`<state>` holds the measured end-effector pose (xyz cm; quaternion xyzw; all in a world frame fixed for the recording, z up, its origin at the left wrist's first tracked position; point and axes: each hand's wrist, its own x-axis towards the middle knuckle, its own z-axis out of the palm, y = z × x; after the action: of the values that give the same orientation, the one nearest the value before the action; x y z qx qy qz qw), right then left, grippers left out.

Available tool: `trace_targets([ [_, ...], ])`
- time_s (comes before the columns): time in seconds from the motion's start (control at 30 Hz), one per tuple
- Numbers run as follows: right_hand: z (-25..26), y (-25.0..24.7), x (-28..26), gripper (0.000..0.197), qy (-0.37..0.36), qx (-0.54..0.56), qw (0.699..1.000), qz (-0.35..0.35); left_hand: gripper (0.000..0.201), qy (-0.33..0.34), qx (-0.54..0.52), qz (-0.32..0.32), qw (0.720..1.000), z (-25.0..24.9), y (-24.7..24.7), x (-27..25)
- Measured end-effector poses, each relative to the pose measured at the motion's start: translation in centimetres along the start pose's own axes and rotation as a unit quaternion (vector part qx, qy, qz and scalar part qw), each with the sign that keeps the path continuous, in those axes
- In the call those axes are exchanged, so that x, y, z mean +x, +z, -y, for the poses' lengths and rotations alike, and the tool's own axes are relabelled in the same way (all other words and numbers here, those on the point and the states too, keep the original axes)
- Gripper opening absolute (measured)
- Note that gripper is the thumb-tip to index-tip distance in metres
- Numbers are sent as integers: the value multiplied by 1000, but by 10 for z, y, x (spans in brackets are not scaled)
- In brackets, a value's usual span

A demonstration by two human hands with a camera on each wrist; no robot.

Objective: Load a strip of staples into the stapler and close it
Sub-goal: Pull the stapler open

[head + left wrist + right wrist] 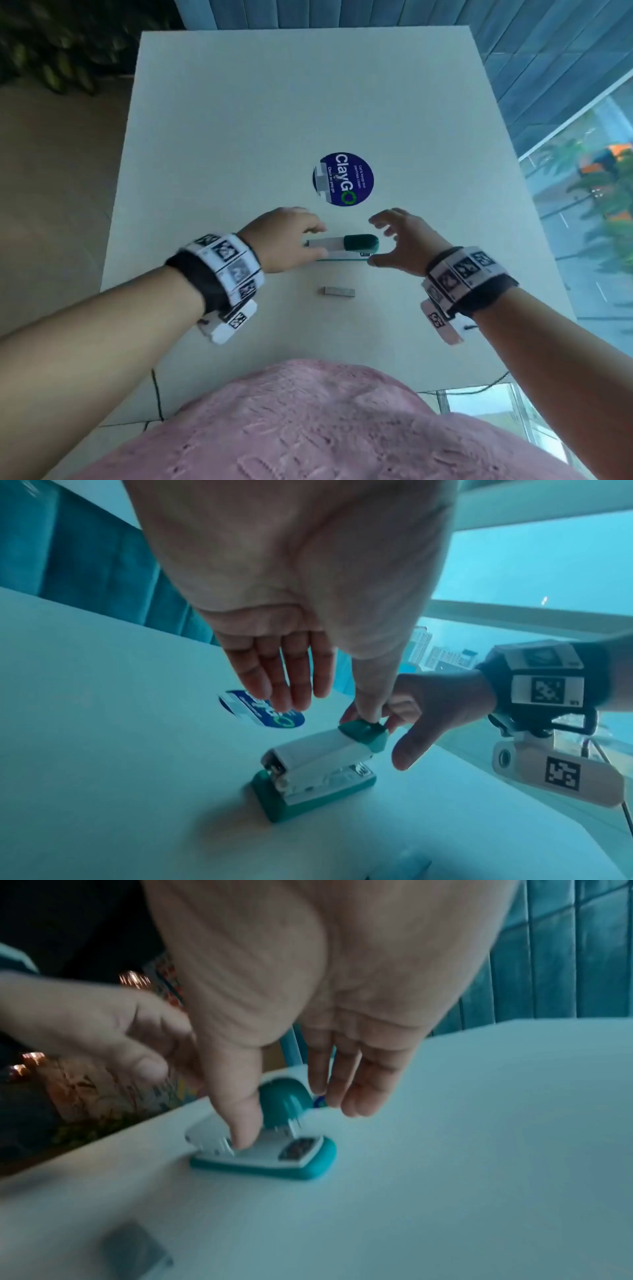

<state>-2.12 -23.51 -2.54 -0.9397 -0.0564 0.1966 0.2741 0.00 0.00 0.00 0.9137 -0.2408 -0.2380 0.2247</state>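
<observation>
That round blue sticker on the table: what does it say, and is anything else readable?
Round blue sticker: "ClayGO"
Same sticker, small lines: "Let's keep our pantries clean" and "Clean as you go"
Wristband markers: coded squares, no words
Stapler: label too blurred to read

The small plastic stapler [342,247] was white along its upper arm, with a teal green cap at one end and a teal green base. The short metal strip of staples [336,292] was dull silver-grey. The flat rectangular table top [239,137] was plain off-white. The round sticker [343,179] on it was dark blue with white lettering, a green ring in place of one letter and a white patch at one side. The bands on both wrists [219,270] were black, set with white tiles bearing black-and-white square marker patterns. The knitted garment [325,428] was pink with a lacy openwork pattern. The panelled wall [342,13] behind was blue-grey.
</observation>
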Motion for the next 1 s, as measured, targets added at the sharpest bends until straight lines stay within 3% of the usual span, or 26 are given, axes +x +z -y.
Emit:
trace_targets([
  [0.1, -2, 11, 11, 61, 7, 7, 999, 30, 55, 17, -8, 21, 1000, -13, 12, 29],
  [0.23, -8, 25, 21, 46, -4, -11, 1000, 29, 48, 36, -10, 40, 999, -21, 33, 48],
  [0.47, -12, 28, 28, 35, -6, -10, 999, 40, 28, 55, -26, 8, 998, -24, 44, 59],
  [0.67, -12, 27, 25, 29, -1, 10, 999, 32, 23, 84, -84, -58, 991, -15, 13, 35],
  [0.83, -11, 26, 25, 35, -2, 4, 999, 32, 22, 45, -101, -107, 988, 24, -18, -10],
  [1.0, -10, 28, 22, 35, -6, 8, 1000, 22, 24, -55, -70, -99, 991, 80, -11, -32],
])
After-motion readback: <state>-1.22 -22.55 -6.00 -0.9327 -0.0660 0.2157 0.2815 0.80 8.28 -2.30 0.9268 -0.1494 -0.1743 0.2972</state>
